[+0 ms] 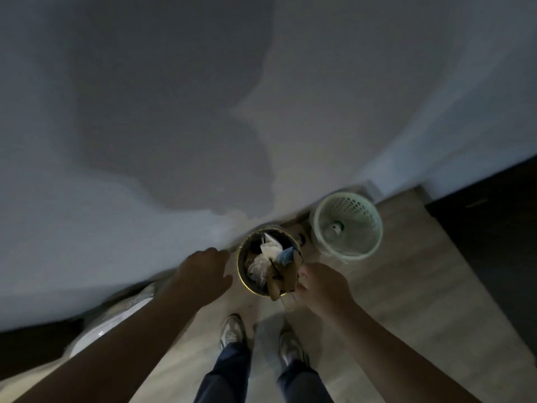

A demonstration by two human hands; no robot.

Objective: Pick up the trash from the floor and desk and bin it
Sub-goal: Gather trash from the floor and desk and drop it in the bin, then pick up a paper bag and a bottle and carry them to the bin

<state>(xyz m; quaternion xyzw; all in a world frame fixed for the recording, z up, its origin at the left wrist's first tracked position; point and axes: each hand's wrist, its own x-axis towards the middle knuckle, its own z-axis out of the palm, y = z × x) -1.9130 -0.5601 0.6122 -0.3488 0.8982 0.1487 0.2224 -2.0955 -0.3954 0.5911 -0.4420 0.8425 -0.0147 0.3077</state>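
Observation:
A round dark bin (pixel 241 269) with a yellowish rim stands on the floor against the wall, holding white crumpled plastic, a blue scrap and other trash. A brown paper bag (pixel 284 279) with thin handles sits over the bin's near right rim. My right hand (pixel 324 282) is closed on the bag's right edge. My left hand (pixel 203 270) hovers just left of the bin with fingers loosely curled and nothing in it.
A pale green perforated basket (pixel 347 226) with a bottle (pixel 334 229) inside stands right of the bin. The white wall fills the top. My two shoes (pixel 232 330) are on the wooden floor. Dark furniture (pixel 494 228) is at right; a white bag (pixel 116 321) lies at left.

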